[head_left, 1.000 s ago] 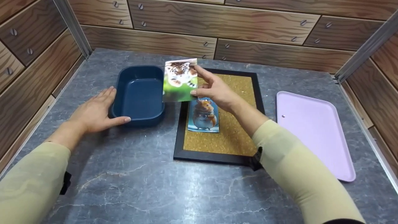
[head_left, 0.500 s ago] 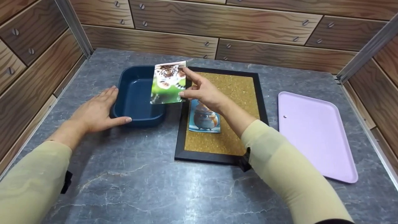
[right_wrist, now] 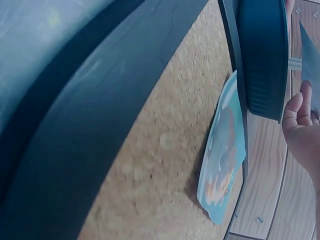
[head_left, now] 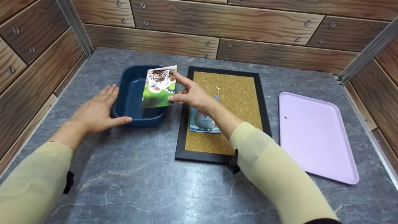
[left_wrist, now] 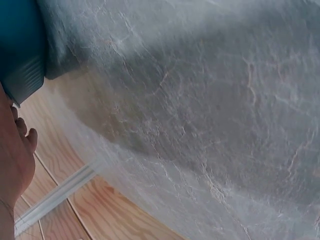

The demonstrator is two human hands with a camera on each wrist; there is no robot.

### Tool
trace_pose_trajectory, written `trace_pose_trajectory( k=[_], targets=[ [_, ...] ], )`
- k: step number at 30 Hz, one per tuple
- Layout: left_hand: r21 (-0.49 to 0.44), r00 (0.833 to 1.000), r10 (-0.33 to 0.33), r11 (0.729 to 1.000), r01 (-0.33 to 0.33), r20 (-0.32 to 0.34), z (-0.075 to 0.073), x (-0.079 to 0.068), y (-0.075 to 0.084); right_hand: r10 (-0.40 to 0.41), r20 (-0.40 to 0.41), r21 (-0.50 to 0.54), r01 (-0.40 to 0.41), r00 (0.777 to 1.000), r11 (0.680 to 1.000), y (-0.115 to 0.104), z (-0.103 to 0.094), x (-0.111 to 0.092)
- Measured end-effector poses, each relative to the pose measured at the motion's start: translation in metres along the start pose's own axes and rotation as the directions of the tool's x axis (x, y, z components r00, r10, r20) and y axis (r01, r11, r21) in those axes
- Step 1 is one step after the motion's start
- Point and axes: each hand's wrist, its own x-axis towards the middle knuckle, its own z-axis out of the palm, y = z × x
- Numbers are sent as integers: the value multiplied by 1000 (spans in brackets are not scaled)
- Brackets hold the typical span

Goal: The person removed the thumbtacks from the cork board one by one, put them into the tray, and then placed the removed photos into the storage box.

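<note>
My right hand point(head_left: 196, 97) holds a tiger photo card point(head_left: 158, 95) by its right edge, tilted above the right part of a dark blue bin point(head_left: 141, 122). In the right wrist view, the card's grey back point(right_wrist: 311, 65) shows between thumb and fingers, at the frame's edge. My left hand point(head_left: 96, 110) rests with outstretched fingers against the bin's left side, its thumb along the near corner. The bin shows a bare floor where the card does not cover it. A hamster picture card point(head_left: 202, 124) lies on the corkboard point(head_left: 236, 102), partly hidden under my right hand and forearm.
A black frame point(head_left: 202, 156) surrounds the corkboard, just right of the bin. Further right lies a lilac tray point(head_left: 314, 133) with a small shiny pin point(head_left: 286, 117) on it. Wood-patterned walls point(head_left: 174, 43) close off the marbled grey table point(head_left: 149, 186) at back and sides.
My right hand has carried the tiger card leftward and slightly nearer, from the gap beside the bin to over it. My left hand has stayed at the bin's side.
</note>
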Motion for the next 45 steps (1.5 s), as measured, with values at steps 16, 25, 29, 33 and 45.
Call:
trace_pose_trajectory(
  k=[16, 25, 29, 33, 45],
  targets=[
    [4, 1000, 6, 1000, -6, -2, -2, -1, 1, 60, 58, -10, -60, 997, 998, -2, 15, 11],
    [8, 1000, 11, 1000, -11, -8, -2, 0, 2, 155, 155, -110, -139, 976, 984, -7, 15, 14],
    [5, 1000, 13, 1000, -13, -1, -1, 1, 1, 180, 175, -113, -161, 968, 980, -8, 13, 15],
    [4, 1000, 13, 1000, -13, -3, -1, 1, 1, 195, 180, -104, -178, 964, 978, -8, 13, 17],
    [-4, 1000, -10, 1000, 10, 8, -1, 1, 0, 228, 212, -102, -211, 950, 972, -13, 24, 23]
  ],
)
